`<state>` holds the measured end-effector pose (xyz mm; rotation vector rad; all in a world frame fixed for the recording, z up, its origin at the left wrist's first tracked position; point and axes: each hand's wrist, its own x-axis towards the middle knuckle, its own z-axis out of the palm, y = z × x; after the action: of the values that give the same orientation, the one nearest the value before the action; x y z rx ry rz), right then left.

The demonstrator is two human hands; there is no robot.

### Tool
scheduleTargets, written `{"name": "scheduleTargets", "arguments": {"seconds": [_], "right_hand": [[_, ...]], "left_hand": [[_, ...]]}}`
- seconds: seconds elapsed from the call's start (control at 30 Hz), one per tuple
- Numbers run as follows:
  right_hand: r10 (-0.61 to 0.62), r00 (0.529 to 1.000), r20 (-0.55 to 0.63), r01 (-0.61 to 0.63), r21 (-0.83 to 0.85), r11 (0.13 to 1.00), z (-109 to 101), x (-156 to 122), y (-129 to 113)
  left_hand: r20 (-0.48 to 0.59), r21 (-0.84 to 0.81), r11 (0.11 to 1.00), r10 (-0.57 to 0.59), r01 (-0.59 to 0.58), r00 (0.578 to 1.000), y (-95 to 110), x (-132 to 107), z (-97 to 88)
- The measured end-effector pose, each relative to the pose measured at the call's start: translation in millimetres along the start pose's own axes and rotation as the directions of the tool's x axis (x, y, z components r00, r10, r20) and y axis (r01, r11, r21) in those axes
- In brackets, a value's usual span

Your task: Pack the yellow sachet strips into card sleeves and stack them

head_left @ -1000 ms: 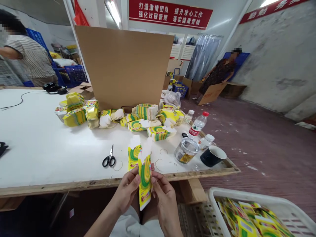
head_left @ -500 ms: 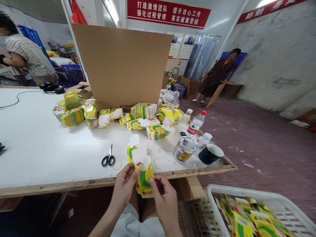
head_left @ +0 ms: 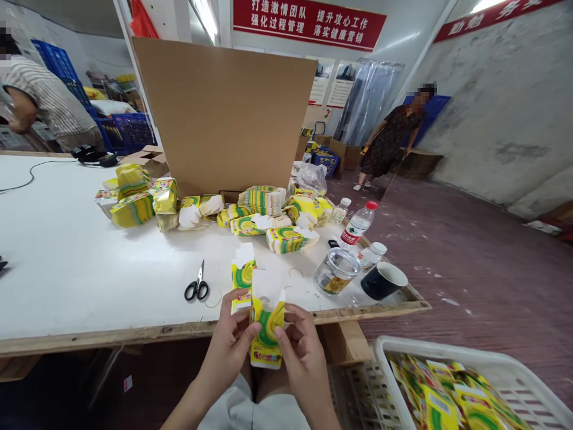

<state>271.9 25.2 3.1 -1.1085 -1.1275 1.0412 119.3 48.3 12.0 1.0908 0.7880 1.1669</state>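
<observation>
Between my two hands, just past the table's front edge, is a yellow and green printed carton point(head_left: 267, 334) with white flaps standing up at its top. My left hand point(head_left: 235, 334) grips its left side, thumb on the front. On the right side, my right hand point(head_left: 299, 340) pinches it, thumb also on the front. Another similar carton point(head_left: 244, 275) lies on the table right behind the held one, partly covered by it. Black-handled scissors point(head_left: 197, 285) lie to the left of my hands.
Stacks of flat cartons point(head_left: 286, 239) line the table before a tall cardboard sheet point(head_left: 224, 113). A clear jar point(head_left: 336, 272), a water bottle point(head_left: 358, 226) and a dark mug point(head_left: 384, 280) stand at right. A white basket point(head_left: 382, 358) holds cartons below. Two people are farther off.
The held carton has turned more upright and its front faces me more squarely. My hands have shifted slightly right. More of the carton behind shows.
</observation>
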Motion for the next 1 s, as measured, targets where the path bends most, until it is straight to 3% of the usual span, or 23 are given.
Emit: {"name": "scheduleTargets", "arguments": {"seconds": [0.2, 0.33, 0.53, 0.7, 0.87, 1.0], "right_hand": [[-0.003, 0.994, 0.111, 0.005, -0.017, 1.000, -19.1, 3.1, -12.9], [-0.032, 0.990, 0.135, 0.052, -0.145, 0.988, -25.3, 4.8, -17.6], [-0.045, 0.995, -0.094, 0.036, -0.096, 0.995, -21.8, 3.9, -15.7], [-0.168, 0.984, 0.057, 0.176, -0.218, 0.960, -30.9, 5.0, -23.0], [0.065, 0.994, 0.086, -0.041, -0.254, 0.966, -28.8, 2.3, -9.6], [0.064, 0.998, 0.019, -0.054, -0.329, 0.943, -23.2, -0.1, 3.1]], "left_hand": [[0.215, 0.098, 0.990, -0.116, 0.097, 0.970, 16.2, -5.1, -7.7], [0.290, 0.016, 0.993, -0.118, 0.118, 0.950, 16.3, -9.2, -5.0], [0.312, 0.003, 0.989, -0.144, 0.151, 0.939, 11.2, -9.7, -2.9], [0.196, 0.166, 0.983, -0.109, 0.076, 0.975, 7.9, -4.0, -5.5], [0.208, 0.245, 0.969, -0.076, 0.024, 0.975, 6.2, -4.0, -2.9], [0.263, 0.260, 0.964, -0.124, 0.054, 0.957, 7.9, -6.3, -2.1]]}}
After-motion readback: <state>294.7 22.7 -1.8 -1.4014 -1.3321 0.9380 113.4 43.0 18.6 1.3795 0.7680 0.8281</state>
